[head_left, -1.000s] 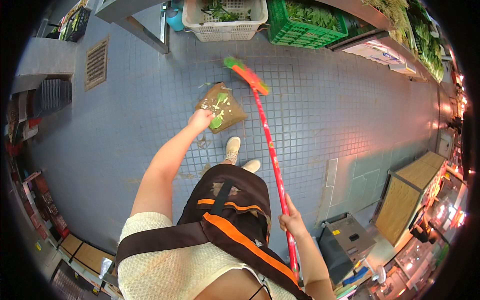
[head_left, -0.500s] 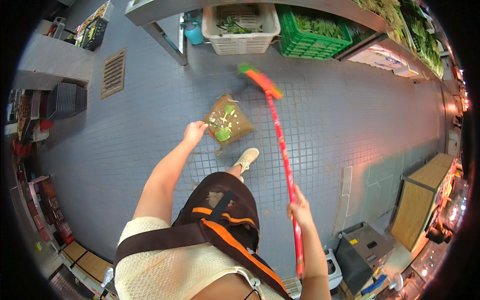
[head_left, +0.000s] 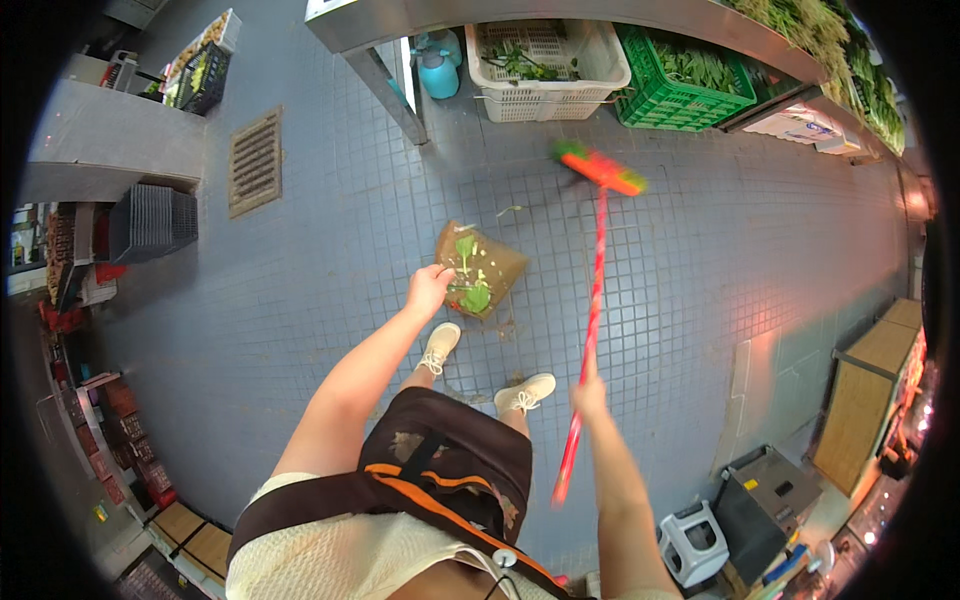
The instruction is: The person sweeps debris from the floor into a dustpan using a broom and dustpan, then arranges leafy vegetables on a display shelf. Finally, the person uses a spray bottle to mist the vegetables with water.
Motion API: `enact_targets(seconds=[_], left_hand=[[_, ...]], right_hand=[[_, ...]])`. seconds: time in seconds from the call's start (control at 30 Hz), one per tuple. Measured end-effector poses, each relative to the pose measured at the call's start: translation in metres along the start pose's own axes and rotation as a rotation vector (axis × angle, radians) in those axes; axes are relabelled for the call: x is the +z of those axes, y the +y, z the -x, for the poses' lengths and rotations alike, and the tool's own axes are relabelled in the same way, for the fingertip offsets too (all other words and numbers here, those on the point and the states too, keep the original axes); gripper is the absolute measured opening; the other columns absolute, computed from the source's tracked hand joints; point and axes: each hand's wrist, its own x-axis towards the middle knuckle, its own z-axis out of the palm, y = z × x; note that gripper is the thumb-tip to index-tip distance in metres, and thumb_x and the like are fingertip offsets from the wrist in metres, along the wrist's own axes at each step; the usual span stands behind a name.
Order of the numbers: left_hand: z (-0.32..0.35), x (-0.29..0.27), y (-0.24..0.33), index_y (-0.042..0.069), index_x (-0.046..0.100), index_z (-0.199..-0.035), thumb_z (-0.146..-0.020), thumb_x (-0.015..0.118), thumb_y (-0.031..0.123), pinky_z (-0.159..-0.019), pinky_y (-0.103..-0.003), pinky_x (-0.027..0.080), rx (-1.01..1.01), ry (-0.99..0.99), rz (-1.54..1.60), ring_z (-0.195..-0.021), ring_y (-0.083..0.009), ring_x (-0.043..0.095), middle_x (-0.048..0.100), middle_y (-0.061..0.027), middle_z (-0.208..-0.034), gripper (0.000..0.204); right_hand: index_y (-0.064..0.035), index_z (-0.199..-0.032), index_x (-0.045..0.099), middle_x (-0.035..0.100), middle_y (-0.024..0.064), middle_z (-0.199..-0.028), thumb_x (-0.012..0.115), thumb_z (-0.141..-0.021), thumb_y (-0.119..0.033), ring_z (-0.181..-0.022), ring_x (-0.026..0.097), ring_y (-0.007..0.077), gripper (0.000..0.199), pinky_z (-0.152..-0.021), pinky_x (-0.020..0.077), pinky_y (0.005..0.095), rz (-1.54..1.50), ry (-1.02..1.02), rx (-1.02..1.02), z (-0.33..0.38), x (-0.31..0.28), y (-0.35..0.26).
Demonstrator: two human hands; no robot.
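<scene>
My right hand (head_left: 591, 396) is wrapped round the red stick of a broom (head_left: 597, 290). The broom's orange head with green bristles (head_left: 604, 171) is blurred, over the floor just in front of the crates. My left hand (head_left: 430, 287) is closed at the near left side of a brown dustpan (head_left: 508, 266), on its handle, which is mostly hidden by the fingers. Green leaves (head_left: 476, 297) and small pale scraps lie in the pan. A thin bit of plant (head_left: 510, 209) lies on the tiles beyond the pan's far edge.
Under a metal table (head_left: 375, 25) stand a white crate (head_left: 545, 100), a green crate (head_left: 690, 105) and a blue spray bottle (head_left: 438, 75). A floor drain (head_left: 256, 162) lies at left. A grey-white stool (head_left: 694, 545) and a dark box (head_left: 765, 505) stand near right.
The broom head has swung right relative to the dustpan, and its stick now leans the other way. Both my shoes now show. The view has shifted, so the crates appear farther right.
</scene>
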Motion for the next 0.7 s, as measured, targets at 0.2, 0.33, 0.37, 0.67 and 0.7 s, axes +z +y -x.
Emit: enact_targets(seconds=[0.2,0.33,0.37,0.67,0.7], left_hand=[[-0.043,-0.013,-0.011,0.005,0.064,-0.084,-0.079,0.056,0.032,-0.07,-0.041,0.045,-0.088,-0.077,-0.039,-0.078,-0.0335,0.059,0.062,-0.0175,-0.08,0.028],[-0.061,-0.045,-0.028,0.005,0.064,-0.084,-0.078,0.057,0.031,-0.069,-0.038,0.045,-0.098,-0.101,0.088,-0.075,-0.0318,0.06,0.062,-0.0165,-0.077,0.027],[-0.064,-0.049,-0.033,0.005,0.064,-0.084,-0.078,0.057,0.031,-0.069,-0.038,0.045,-0.059,-0.1,0.147,-0.074,-0.0313,0.06,0.062,-0.0161,-0.076,0.027],[-0.085,-0.062,-0.048,0.003,0.063,-0.077,-0.078,0.057,0.028,-0.063,-0.04,0.045,-0.086,0.008,0.039,-0.069,-0.0311,0.06,0.061,-0.0174,-0.074,0.026],[-0.092,-0.069,-0.049,0.002,0.063,-0.077,-0.078,0.058,0.026,-0.062,-0.039,0.045,-0.088,0.02,0.072,-0.066,-0.0287,0.06,0.061,-0.0164,-0.071,0.025]], right_hand=[[-0.0193,-0.137,0.026,0.049,0.0034,-0.057,0.045,-0.069,0.006,-0.042,0.045,0.0114,0.076,-0.041,0.0389,0.0265,-0.456,-0.318,0.286,0.185,-0.03,-0.109],[-0.0179,-0.136,0.029,0.05,0.0032,-0.059,0.044,-0.067,0.006,-0.044,0.045,0.0105,0.074,-0.042,0.0392,0.0254,-0.376,-0.232,0.128,0.14,-0.014,-0.177],[-0.0176,-0.136,0.029,0.05,0.0039,-0.061,0.044,-0.068,0.005,-0.046,0.046,0.0108,0.073,-0.043,0.04,0.0256,-0.3,-0.152,-0.009,0.104,0.004,-0.188],[-0.0364,-0.136,0.012,0.059,0.0269,-0.085,0.046,-0.071,-0.004,-0.083,0.057,0.0416,0.081,-0.072,0.0458,0.0439,0.229,-0.212,0.021,0.047,0.092,-0.187],[-0.0343,-0.136,0.016,0.059,0.0269,-0.087,0.046,-0.071,-0.003,-0.084,0.057,0.0415,0.078,-0.073,0.0456,0.0441,0.256,-0.268,0.065,0.074,0.064,-0.187]])
